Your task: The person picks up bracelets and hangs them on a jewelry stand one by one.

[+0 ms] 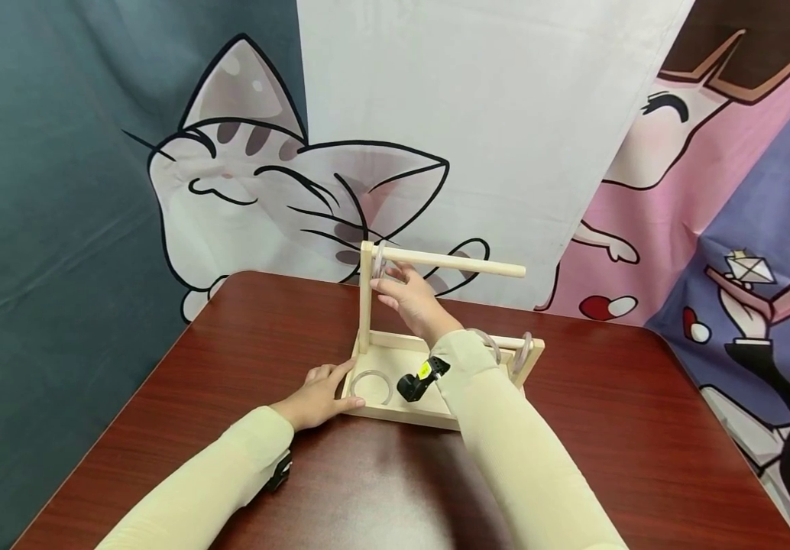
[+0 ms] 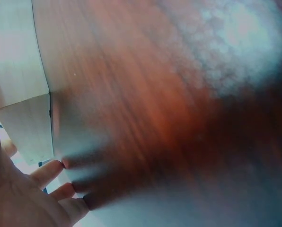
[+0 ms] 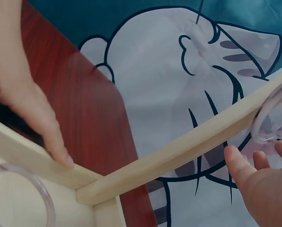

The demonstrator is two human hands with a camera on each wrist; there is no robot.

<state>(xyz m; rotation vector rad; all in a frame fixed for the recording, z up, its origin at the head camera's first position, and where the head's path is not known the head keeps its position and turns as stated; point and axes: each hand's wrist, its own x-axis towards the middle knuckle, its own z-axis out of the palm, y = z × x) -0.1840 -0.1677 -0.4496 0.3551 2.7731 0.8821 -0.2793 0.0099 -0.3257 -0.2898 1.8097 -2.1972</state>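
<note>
A pale wooden rack has a tray base (image 1: 409, 416), an upright post (image 1: 365, 305) at its left and a round upper bar (image 1: 464, 264). A clear, pinkish ring (image 1: 379, 263) hangs round this bar close to the post. My right hand (image 1: 414, 302) is at that ring, fingers spread and fingertips right at its edge; in the right wrist view the ring (image 3: 260, 124) overlaps them. My left hand (image 1: 315, 396) rests against the tray's front-left corner, thumb over the front wall, the other fingers extended along the left side. Near it, another clear ring (image 1: 372, 388) lies flat inside the tray.
At the rack's right, a lower bar (image 1: 508, 343) carries a clear ring (image 1: 522, 353) near its end support, and another ring (image 1: 486, 344) shows partly behind my right sleeve. The rack stands on a dark red-brown table (image 1: 264, 328). A printed cloth (image 1: 505, 114) hangs behind.
</note>
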